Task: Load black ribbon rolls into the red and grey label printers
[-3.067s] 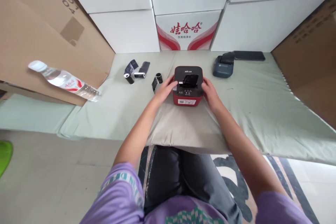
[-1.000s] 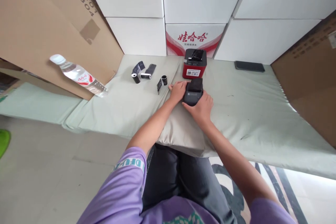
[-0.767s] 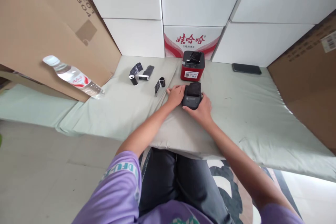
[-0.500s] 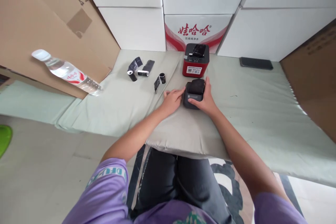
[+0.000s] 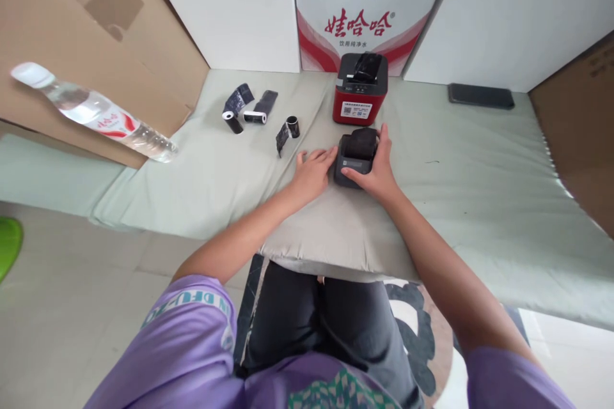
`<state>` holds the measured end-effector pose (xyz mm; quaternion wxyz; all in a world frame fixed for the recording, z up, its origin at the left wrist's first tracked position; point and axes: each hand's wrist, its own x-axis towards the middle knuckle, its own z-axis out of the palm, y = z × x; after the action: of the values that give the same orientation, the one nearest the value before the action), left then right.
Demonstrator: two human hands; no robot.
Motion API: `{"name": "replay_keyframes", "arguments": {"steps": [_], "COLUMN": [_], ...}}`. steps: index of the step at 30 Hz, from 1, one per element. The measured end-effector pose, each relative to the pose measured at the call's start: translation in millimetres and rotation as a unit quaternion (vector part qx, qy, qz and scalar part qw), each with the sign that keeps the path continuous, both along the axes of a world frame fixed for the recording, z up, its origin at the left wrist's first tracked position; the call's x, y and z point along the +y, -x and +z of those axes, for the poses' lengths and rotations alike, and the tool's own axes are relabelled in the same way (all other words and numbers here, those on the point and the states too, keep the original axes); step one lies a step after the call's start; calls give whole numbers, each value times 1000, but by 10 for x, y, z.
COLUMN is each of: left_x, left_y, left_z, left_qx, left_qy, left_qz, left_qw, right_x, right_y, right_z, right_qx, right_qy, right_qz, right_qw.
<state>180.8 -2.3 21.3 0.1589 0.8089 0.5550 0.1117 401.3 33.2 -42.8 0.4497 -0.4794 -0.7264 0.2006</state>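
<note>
A small black portable printer [image 5: 355,165] sits on the cloth-covered surface in front of me, a dark strip curling over its top. My right hand [image 5: 382,172] wraps its right side, thumb across the front and fingers along the far side. On the printer's other side, my left hand [image 5: 313,172] rests on the cloth with fingers stretched out, their tips at the left edge; whether they touch it I cannot tell. Just behind stands a red and black printer [image 5: 354,104] with a black strip out of its top.
Left of the printers lie small black paper rolls, one [image 5: 292,127] with its end unrolled and two more [image 5: 254,117] farther off. A water bottle [image 5: 108,118] leans at the left by a cardboard box [image 5: 158,45]. A black phone [image 5: 481,96] lies at the back right before white boxes [image 5: 518,25].
The head view has shifted, so the printers and rolls appear higher. My left fingers have straightened beside the black printer. My right hand keeps its hold.
</note>
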Motion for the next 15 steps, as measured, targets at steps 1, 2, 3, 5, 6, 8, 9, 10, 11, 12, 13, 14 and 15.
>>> {"name": "replay_keyframes", "arguments": {"steps": [1,2,3,5,6,8,9,10,11,12,13,14,15], "left_x": [2,4,6,11,13,13,11,10,8,7,7,9,12], "left_y": [-2,-4,-6,-11,-14,-20,-24,-26,-28,-29,-29,-27,-24], "left_z": [7,13,19,25,25,23,20,17,12,5,-3,-13,-25], "left_qx": [12,23,33,47,52,55,53,50,44,37,27,18,8], "left_qy": [-5,-9,-12,-21,-24,-26,-26,-25,-23,-21,-20,-20,-20], "left_qz": [-3,-7,-12,-22,-24,-25,-24,-22,-19,-16,-12,-10,-8], "left_qw": [1000,1000,999,998,998,998,998,998,999,999,999,1000,1000], "right_x": [-1,-2,-4,-6,-6,-3,-1,1,2,2,0,-4,-10], "right_y": [5,9,13,18,18,17,15,13,11,8,6,4,2], "right_z": [-3,-6,-8,-9,-9,-10,-10,-10,-10,-8,-4,2,10], "right_qx": [0,1,1,-1,0,5,10,17,24,31,38,44,47], "right_qy": [-3,-7,-10,-17,-18,-16,-13,-8,-3,3,8,14,19], "right_qz": [-2,-5,-8,-14,-17,-23,-24,-23,-20,-15,-11,-8,-6], "right_qw": [1000,1000,1000,1000,1000,1000,1000,1000,1000,999,999,999,999]}}
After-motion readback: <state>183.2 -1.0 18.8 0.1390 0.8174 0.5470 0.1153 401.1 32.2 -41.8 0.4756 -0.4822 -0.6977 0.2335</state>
